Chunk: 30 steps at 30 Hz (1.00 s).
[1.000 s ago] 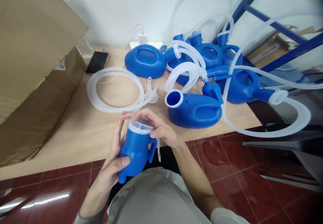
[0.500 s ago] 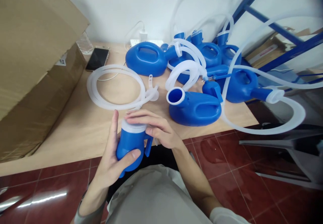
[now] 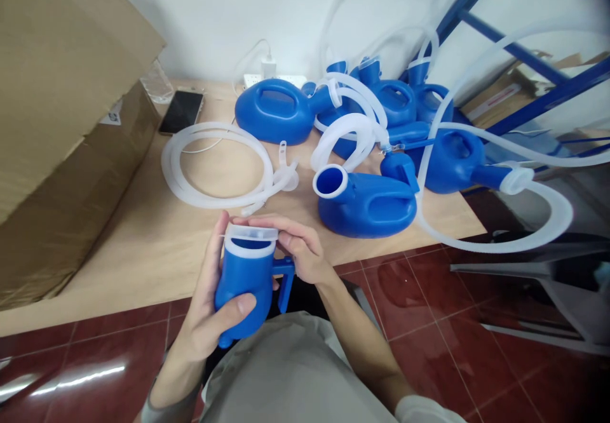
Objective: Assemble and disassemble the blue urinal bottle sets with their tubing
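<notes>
My left hand (image 3: 206, 316) is wrapped round a blue plastic urinal bottle (image 3: 244, 283), holding it upright in front of my body. A white rim circles the bottle's mouth, and a blue bracket-like part juts out on its right. At the mouth, my right hand (image 3: 305, 253) grips a translucent white cap (image 3: 252, 234), fingers behind it and thumb at its right end. The cap is tilted up at the far side of the rim, so part of the dark opening shows. Some right fingers are hidden behind the cap.
On the wooden table (image 3: 128, 245) lie a coiled clear hose (image 3: 171, 178), an open-mouthed urinal bottle (image 3: 369, 207) and several more bottles with hoses. A phone (image 3: 182, 112) and cardboard boxes (image 3: 61, 112) stand left. A blue metal frame (image 3: 519, 51) rises at right.
The cap lay flat over the bottle's mouth under my right hand; now its near side is lifted and the opening shows. The bottle has shifted slightly down and left.
</notes>
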{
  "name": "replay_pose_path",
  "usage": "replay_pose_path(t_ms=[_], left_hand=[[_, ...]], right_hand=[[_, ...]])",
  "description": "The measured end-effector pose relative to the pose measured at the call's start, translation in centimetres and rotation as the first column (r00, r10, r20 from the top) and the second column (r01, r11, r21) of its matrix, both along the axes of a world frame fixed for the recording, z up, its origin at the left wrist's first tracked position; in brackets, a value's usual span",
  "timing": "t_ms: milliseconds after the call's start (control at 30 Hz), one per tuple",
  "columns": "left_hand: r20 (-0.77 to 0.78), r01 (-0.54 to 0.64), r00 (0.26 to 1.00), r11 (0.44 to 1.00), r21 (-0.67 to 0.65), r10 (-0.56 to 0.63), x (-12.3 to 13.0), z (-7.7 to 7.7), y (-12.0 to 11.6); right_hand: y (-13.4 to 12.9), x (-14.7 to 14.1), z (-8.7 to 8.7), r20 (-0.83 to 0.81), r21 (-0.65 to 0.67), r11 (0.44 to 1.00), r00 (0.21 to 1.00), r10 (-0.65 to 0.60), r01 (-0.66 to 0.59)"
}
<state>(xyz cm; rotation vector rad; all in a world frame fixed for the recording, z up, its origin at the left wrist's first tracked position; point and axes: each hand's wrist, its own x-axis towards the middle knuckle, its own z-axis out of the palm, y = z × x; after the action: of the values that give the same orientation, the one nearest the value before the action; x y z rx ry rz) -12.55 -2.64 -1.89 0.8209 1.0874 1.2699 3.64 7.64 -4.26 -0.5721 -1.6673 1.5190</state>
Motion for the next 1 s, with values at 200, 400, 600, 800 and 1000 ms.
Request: replay_pose_path(t_ms=[200,400,600,800,1000], left_hand=[[0.086,0.009,0.996,0.998,-0.059,-0.004,0.0,0.3,-0.1],[0.019,-0.003,1.000,1.000,-0.002,0.003,-0.1,0.2,-0.1],[-0.020,-0.076,0.997,0.997,-0.010,0.076,0.5,0.0,-0.4],[-0.078,-0.104,0.991,0.994,0.033,0.107,0.8,-0.2,-0.2],[-0.026,-0.072,0.997,0.997,0.010,0.072,0.4,0.1,-0.2]], right_hand=[[-0.1,0.3,0.3,-0.095,0.087,0.996,0.995,0.019,-0.011],[0.5,0.8,0.6,-0.058,0.155,0.986,0.996,0.064,-0.054],[0.6,1.0,0.9,-0.077,0.205,0.972,0.988,0.135,-0.117],[0.6,1.0,0.5,-0.090,0.204,0.971,0.985,0.147,-0.126],[-0.2,1.3,0.2,-0.042,0.097,0.992,0.995,0.090,-0.086]])
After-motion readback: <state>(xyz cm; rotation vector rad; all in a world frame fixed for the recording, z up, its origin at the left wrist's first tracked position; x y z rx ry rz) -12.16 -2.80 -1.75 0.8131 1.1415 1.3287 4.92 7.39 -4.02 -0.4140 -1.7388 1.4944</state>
